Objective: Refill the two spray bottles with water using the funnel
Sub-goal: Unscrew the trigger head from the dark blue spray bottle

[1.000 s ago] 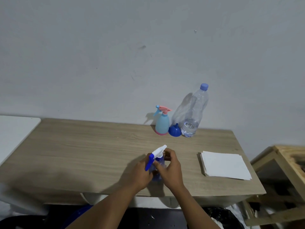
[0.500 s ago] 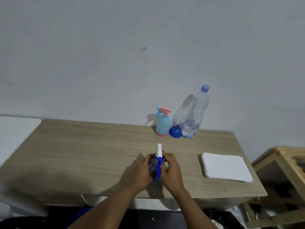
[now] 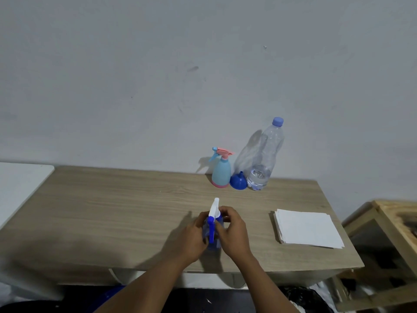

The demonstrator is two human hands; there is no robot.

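Note:
A small blue spray bottle [image 3: 212,233] with a white-and-blue trigger head stands near the front of the wooden table [image 3: 117,213]. My left hand [image 3: 193,237] grips its body from the left. My right hand [image 3: 232,231] curls around the bottle's neck, just under the spray head. At the back of the table stand a light-blue spray bottle with a pink trigger head [image 3: 221,171], a blue funnel [image 3: 238,181] lying mouth down, and a tall clear water bottle [image 3: 265,159] with a blue cap and a little water at the bottom.
A stack of white paper sheets [image 3: 308,229] lies on the table to the right of my hands. A wooden frame [image 3: 388,213] stands beyond the table's right edge. A white surface [image 3: 20,184] adjoins the table on the left. The wall is directly behind the bottles.
The spray head has turned: its blue trigger pointed left a second ago and now points toward me. Both hands stayed on the bottle.

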